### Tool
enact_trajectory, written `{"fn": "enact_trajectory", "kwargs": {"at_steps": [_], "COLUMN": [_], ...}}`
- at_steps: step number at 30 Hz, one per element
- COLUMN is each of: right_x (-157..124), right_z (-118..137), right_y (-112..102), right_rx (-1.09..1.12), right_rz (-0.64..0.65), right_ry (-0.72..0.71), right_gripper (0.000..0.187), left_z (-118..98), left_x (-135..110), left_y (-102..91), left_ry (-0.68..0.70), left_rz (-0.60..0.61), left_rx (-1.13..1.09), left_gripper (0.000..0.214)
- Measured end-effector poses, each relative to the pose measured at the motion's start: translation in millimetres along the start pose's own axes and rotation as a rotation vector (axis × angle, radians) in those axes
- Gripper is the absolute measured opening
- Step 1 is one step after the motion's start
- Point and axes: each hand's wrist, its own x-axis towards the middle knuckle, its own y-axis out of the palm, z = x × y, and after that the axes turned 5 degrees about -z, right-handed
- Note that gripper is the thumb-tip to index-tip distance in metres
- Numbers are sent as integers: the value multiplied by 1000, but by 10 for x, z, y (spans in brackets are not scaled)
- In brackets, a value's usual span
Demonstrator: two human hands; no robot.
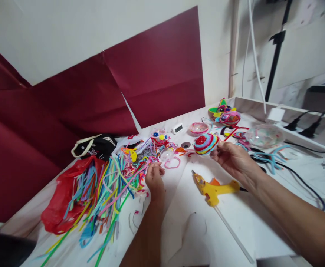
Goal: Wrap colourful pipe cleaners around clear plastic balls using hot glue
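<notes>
My right hand [233,161] grips the edge of a striped pipe-cleaner dome [206,144], wound in red, blue, yellow and pink rings. At the right side of the loose pipe cleaners, my left hand [154,178] has its fingers curled together; whatever they may hold is hidden. Just beyond those fingers lies a pink pipe-cleaner loop [172,162]. Between my forearms a yellow hot glue gun [214,190] rests on the white table, a clear glue stick coming out of its back end.
Many coloured pipe cleaners [109,185] spill from a red plastic bag [61,196] on the left. Behind are a black pouch [95,146], a small digital timer [177,128] and decorated pipe-cleaner figures [226,114]. A clear bowl [265,136] and black cables [301,174] lie on the right.
</notes>
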Motion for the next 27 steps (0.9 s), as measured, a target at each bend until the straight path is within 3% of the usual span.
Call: {"fn": "enact_trajectory", "kwargs": {"at_steps": [8,16,22,27], "right_x": [43,6,-90,-162], "right_z": [-34,-143,-178,-167], "right_y": [-46,-68,3,43], "right_rx": [-83,-192,-365,-497], "right_rz": [-75,-15,2,29], "right_ry": [-36,-58,-190,-379], "right_gripper": [10,11,14,13], "left_z": [-3,-89,-78,-69], "left_x": [48,-123,-236,-213], "left_y": [-71,-36,-45,-41], "left_ry": [16,83,259,275], "left_rz": [-71,73,248,268], "left_rx": [28,124,283,301], "left_gripper": [19,20,23,21]}}
